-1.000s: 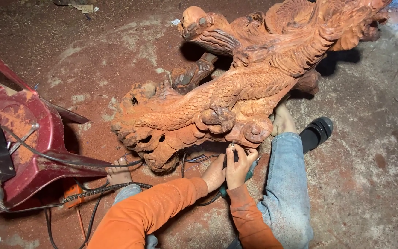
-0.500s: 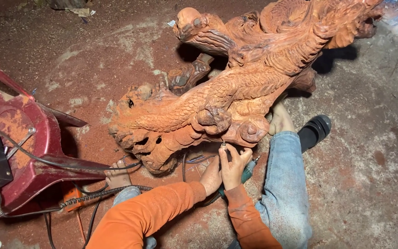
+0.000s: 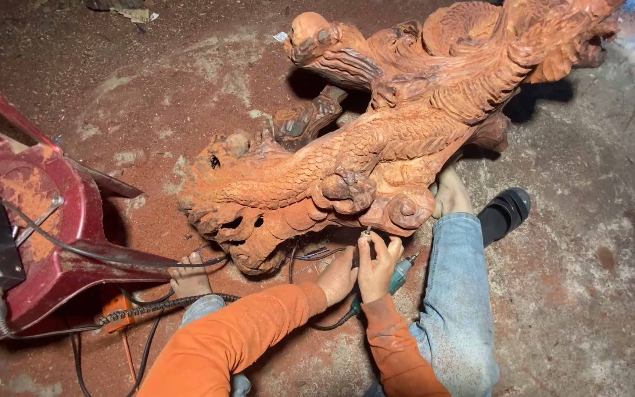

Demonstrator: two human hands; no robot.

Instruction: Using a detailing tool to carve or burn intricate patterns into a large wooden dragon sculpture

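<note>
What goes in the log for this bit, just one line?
left hand: beside the right, under wood carving | right hand: grip on rotary tool, bit up at carving underside | floor: dusty

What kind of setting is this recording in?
Most likely a woodcarving workshop, worked at floor level: a large carved reddish wood sculpture lies on a dusty concrete floor, and the right hand holds a rotary carving tool against it.

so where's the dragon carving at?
Scales, head and cloud curls on the dragon carving already look cut. In hand: both hands, left hand and right hand, steer the rotary tool at its lower edge. Left: that underside; finer finish can't be judged.
</note>
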